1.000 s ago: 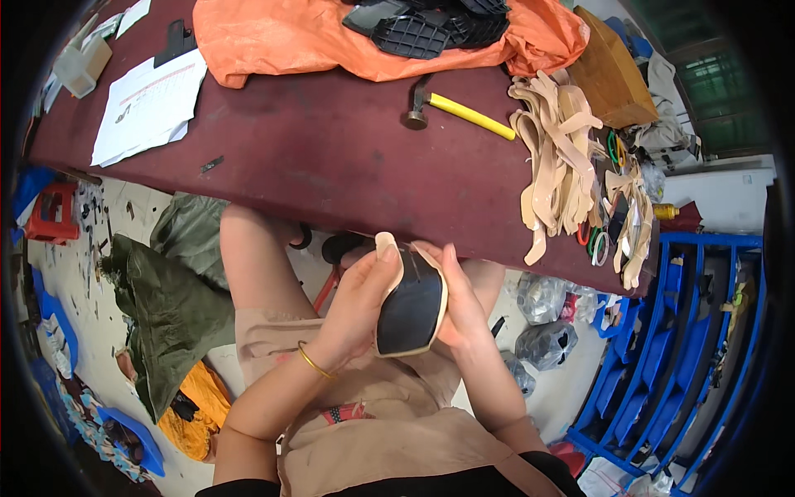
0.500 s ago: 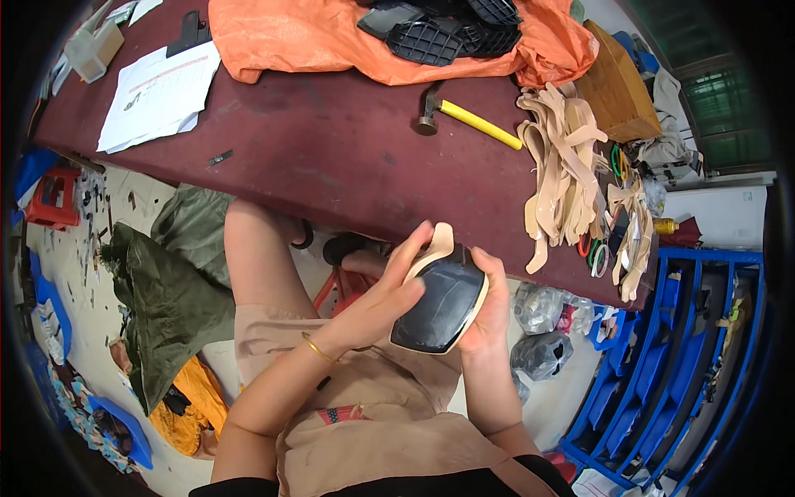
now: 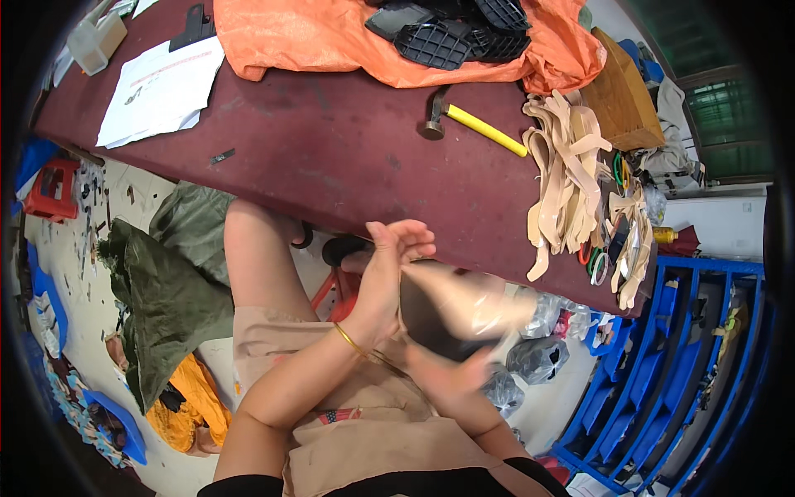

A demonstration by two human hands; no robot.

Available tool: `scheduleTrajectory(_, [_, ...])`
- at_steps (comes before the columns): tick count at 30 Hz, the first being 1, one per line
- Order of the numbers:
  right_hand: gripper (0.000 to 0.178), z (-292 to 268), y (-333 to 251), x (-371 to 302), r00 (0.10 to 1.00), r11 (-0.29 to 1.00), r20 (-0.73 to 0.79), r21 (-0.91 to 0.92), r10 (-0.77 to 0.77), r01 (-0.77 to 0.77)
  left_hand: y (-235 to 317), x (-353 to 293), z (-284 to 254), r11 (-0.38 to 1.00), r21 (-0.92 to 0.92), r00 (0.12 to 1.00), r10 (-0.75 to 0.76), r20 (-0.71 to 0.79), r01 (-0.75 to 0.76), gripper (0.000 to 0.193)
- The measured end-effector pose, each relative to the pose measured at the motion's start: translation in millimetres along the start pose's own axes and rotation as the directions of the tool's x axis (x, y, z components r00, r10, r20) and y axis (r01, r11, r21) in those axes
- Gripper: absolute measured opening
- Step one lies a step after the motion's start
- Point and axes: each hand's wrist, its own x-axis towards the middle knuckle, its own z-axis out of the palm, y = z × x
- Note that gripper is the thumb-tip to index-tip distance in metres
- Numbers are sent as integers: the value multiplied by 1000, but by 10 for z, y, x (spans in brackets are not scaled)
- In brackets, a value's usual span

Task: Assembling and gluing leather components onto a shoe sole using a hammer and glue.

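Observation:
A dark piece with a beige strip [image 3: 431,319], black and roughly rectangular, is in front of my lap and blurred by motion. The strip spreads out to its right as a pale smear. My left hand [image 3: 389,269] is at the piece's left edge, palm side toward it. Its fingers stick up above the piece, slightly bent and apart, near the table's front edge. Below the piece is my right hand [image 3: 447,377], smeared, so its grip on the piece does not show.
On the dark red table [image 3: 331,149] lie a yellow-handled hammer [image 3: 484,130], a heap of beige strips [image 3: 567,178], papers [image 3: 161,95] and an orange sack [image 3: 331,41] with black moulded pieces on it. A blue rack [image 3: 654,373] stands to the right; green cloth [image 3: 170,306] lies left.
The piece has gone from held clearly between both hands to a blurred turn to the right. My left fingers have come off its face; my right hand has dropped lower.

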Motion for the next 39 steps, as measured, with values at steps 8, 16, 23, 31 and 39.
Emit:
scheduleTrajectory(8, [42,-105,-90,321,977,952,25,221,213,-213,-8,-216,-297,913,279,930,213,298,-299,50])
scheduleTrajectory(16, [47,-5,-114,278,995,993,31,57,98,-100,-12,-326,-194,657,557,861,382,336,-509,70])
scheduleTrajectory(23, [50,-26,-52,187,999,1000,24,-7,27,-27,-20,-248,-203,492,691,848,341,405,-529,91])
scheduleTrajectory(31, [53,-253,-49,114,879,903,448,-290,-166,318,52,-210,-217,866,442,934,75,349,-235,78])
scheduleTrajectory(39, [19,-255,-147,130,782,189,583,-761,-218,620,644,-278,-166,935,-339,967,-20,255,109,82])
